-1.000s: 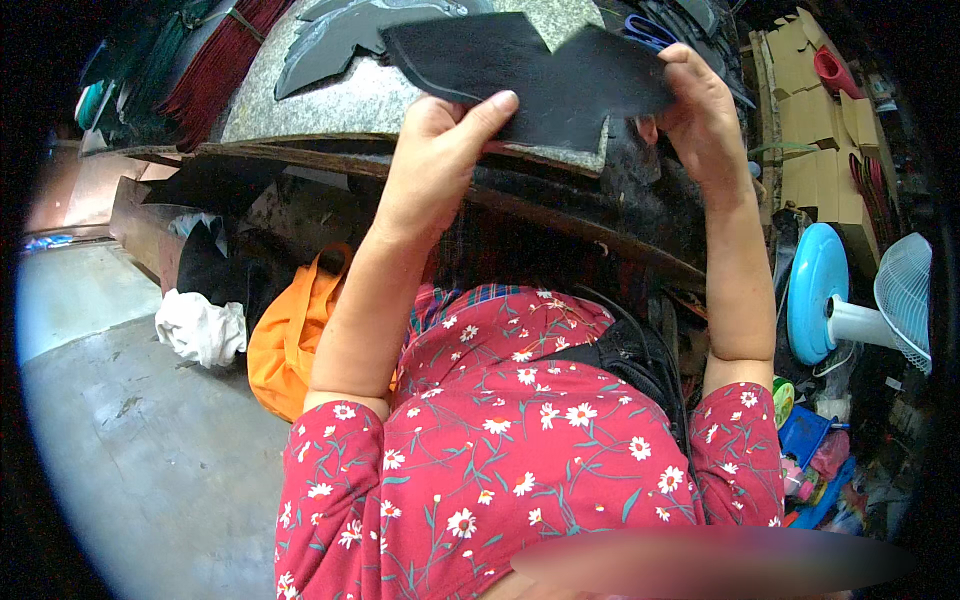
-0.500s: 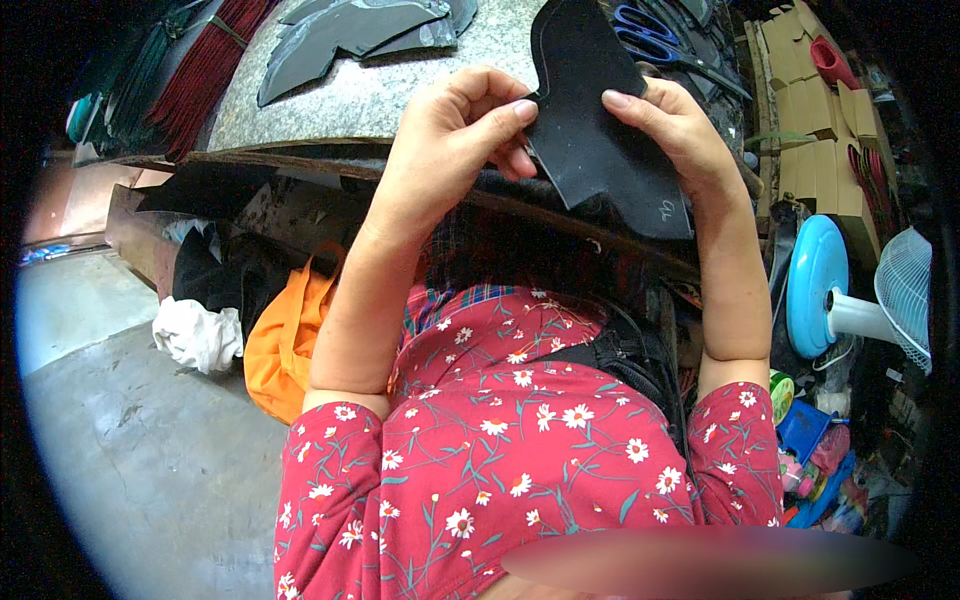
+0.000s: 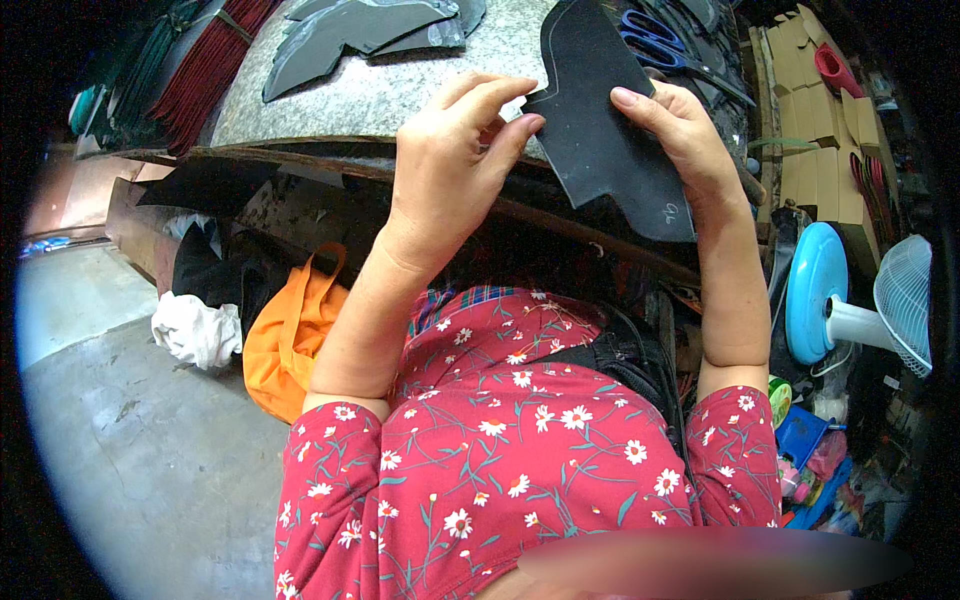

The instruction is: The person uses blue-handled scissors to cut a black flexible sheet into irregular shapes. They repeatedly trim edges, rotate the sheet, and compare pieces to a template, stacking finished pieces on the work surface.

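A flat black leather-like panel (image 3: 610, 130) with a curved outline and a notch hangs tilted over the table's front edge. A thin pale line follows its upper left side, and a small light mark sits near its lower end. My right hand (image 3: 685, 130) grips its right edge, thumb on top and the other fingers hidden behind. At the panel's left edge, my left hand (image 3: 455, 150) has thumb and index finger apart, their tips close to the notch. Something small and white shows between those fingers; I cannot tell what it is.
Grey cut pieces (image 3: 365, 40) are stacked on the speckled tabletop (image 3: 330, 110). Blue-handled scissors (image 3: 655, 40) lie beyond my right hand. Bundled red cords (image 3: 205, 75) are at far left. An orange bag (image 3: 290, 340) stands below; a blue-and-white fan (image 3: 820, 295) is at right.
My left thumb and index finger have spread from a pinch at the panel's edge, and that hand has turned slightly. The panel has shifted a little to the right, still in my right hand.
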The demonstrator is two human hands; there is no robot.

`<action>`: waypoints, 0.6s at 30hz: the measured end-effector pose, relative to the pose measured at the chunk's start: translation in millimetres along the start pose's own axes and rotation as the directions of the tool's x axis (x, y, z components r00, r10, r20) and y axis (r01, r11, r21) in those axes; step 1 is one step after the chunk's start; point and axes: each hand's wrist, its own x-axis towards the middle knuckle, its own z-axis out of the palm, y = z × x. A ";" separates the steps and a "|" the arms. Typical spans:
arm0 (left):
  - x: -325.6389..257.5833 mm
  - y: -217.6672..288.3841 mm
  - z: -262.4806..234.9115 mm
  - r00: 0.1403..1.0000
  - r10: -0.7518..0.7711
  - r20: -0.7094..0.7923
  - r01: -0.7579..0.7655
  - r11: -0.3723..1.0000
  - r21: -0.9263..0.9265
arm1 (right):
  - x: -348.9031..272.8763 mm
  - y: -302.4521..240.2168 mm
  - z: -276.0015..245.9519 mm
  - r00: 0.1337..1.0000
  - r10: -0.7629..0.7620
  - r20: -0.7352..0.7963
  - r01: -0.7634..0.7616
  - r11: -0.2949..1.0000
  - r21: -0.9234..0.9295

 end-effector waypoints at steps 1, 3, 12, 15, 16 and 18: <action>0.3 -0.3 0.0 1.000 -0.025 0.013 0.025 1.000 0.000 | -0.5 0.0 0.6 1.000 -0.001 0.001 0.001 1.000 -0.007; 1.1 -0.8 -0.8 0.998 -0.039 0.039 0.038 0.999 0.014 | -1.7 -1.2 1.5 1.000 -0.005 0.007 0.005 1.000 -0.017; 0.0 2.7 -8.3 0.959 -0.217 0.180 0.225 0.974 -0.021 | -4.2 -3.1 7.1 0.998 -0.036 0.044 0.039 0.997 -0.067; 0.7 3.1 -9.8 0.952 -0.231 0.201 0.241 0.970 -0.026 | -6.9 -6.7 6.6 0.991 -0.063 0.120 0.072 0.995 -0.069; 0.9 3.1 -10.7 0.957 -0.202 0.206 0.210 0.978 -0.015 | -7.8 -8.9 5.5 0.983 -0.065 0.171 0.071 0.997 -0.028; 1.0 3.5 -11.8 0.956 -0.172 0.239 0.174 0.985 0.012 | -8.6 -10.3 5.3 0.987 0.000 0.159 0.005 1.000 -0.031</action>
